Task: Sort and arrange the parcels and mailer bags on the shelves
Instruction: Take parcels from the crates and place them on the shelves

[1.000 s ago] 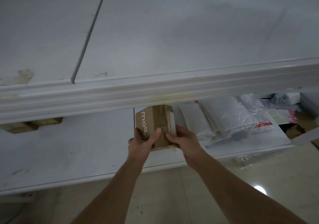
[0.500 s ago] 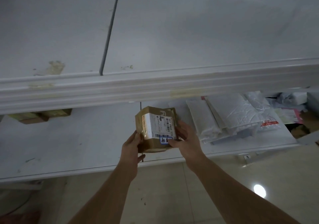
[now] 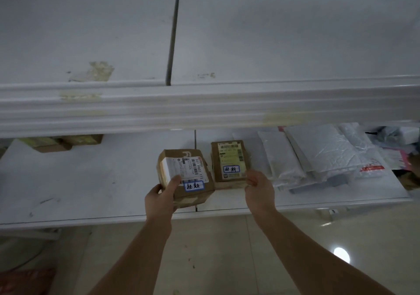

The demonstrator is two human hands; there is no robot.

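My left hand [image 3: 161,196] grips a brown cardboard parcel [image 3: 193,194] with a white label, held over the front of the lower white shelf [image 3: 79,181]. Its thumb lies across the label. Right of it a second, flatter brown parcel [image 3: 229,162] with a yellowish label lies on the shelf. My right hand [image 3: 258,187] holds this second parcel at its near right corner, fingers curled round the edge. A row of white mailer bags [image 3: 318,156] leans overlapped on the shelf to the right.
The upper shelf [image 3: 204,104] juts out above and hides the back of the lower one. Two brown boxes [image 3: 59,143] sit far left under its edge. More bags and papers [image 3: 391,151] pile at the far right. Tiled floor [image 3: 216,260] lies below.
A second parcel now lies apart on the shelf, with my right hand at its corner. My left hand alone holds the first parcel, shifted left.
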